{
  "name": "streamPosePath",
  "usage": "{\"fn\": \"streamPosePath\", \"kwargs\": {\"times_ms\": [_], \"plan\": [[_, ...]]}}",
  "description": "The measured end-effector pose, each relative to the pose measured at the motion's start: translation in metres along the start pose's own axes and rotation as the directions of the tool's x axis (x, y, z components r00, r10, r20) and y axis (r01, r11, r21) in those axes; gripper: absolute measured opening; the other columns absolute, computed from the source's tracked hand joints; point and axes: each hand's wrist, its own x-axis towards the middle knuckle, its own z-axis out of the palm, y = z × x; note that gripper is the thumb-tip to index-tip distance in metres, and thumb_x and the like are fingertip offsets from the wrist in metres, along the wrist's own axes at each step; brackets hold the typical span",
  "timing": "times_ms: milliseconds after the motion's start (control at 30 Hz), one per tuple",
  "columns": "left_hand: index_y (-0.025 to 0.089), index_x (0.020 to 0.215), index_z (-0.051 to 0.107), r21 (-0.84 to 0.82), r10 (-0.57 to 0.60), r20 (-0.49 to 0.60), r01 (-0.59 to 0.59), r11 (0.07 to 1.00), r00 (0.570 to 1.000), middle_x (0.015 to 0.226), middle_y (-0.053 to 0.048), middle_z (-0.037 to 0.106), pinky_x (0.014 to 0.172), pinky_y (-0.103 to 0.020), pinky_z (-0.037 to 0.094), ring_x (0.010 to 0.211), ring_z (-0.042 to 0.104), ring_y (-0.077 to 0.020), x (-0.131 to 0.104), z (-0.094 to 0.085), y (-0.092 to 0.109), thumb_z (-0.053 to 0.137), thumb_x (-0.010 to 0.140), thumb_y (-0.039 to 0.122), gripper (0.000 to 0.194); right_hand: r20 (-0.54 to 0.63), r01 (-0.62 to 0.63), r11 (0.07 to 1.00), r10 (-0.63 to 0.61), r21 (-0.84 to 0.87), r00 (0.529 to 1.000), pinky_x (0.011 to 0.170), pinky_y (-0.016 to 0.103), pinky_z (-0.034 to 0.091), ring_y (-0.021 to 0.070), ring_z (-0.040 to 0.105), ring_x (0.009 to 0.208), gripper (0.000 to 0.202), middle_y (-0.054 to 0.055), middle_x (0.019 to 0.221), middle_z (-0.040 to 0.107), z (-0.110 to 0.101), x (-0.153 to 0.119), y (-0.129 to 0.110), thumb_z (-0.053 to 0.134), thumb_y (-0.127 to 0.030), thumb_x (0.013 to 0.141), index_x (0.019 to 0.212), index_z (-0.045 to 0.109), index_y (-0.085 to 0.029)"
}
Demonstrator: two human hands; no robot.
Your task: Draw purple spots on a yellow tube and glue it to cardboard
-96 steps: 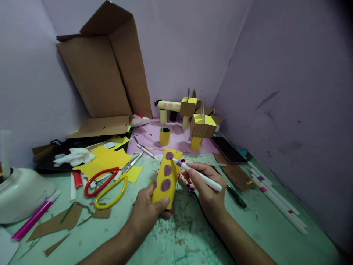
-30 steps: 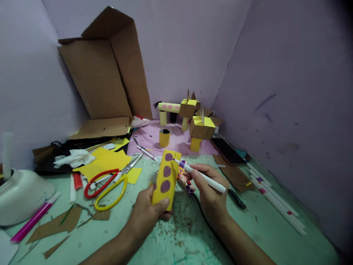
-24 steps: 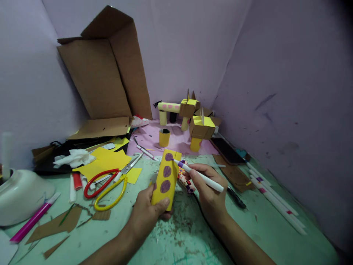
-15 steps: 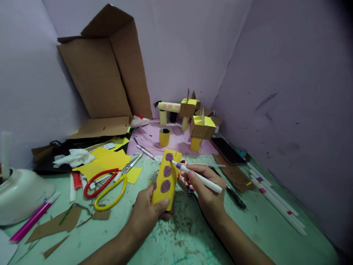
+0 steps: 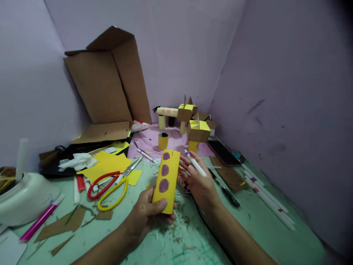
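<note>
A yellow paper-covered tube (image 5: 171, 176) with three purple spots down one face is gripped near its lower end by my left hand (image 5: 147, 209), thumb across the front. Just right of the tube, my right hand (image 5: 200, 184) holds a white marker with a purple tip (image 5: 196, 164). The marker's tip points up and left, apart from the paper. Behind the tube stand a short yellow cylinder (image 5: 163, 141) and a yellow-topped cardboard box shape on a yellow leg (image 5: 198, 131). A patterned item under my right hand is mostly hidden.
Red-and-yellow-handled scissors (image 5: 116, 189) lie left on yellow paper (image 5: 107, 163) and scraps. A white pot (image 5: 27, 197) sits far left. At right are a phone (image 5: 224, 152), a black cutter (image 5: 227, 193) and several white markers (image 5: 268, 198). Folded cardboard (image 5: 96, 88) leans at the back.
The marker tip has come away from the top spot, and my right hand has turned with looser fingers. The tube has tilted slightly in my left hand. The camera view has shifted a little.
</note>
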Motion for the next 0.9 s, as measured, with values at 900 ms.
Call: {"fn": "streamPosePath", "kwargs": {"times_ms": [900], "plan": [[0.021,0.114,0.058,0.776,0.491,-0.206,-0.165,0.609,0.847,0.108,-0.008,0.072,0.086,-0.038,0.055,0.099,0.067,-0.027,-0.01,-0.007,-0.014,0.063,0.065,0.021,0.049,0.152,-0.236,0.97,0.225,0.058,0.962,0.075,0.029,0.055,0.0199,0.069,0.084,0.064,0.0,0.094,0.074,-0.003,-0.007,0.011,0.093,-0.019,0.046,0.104,0.066,-0.026]]}}
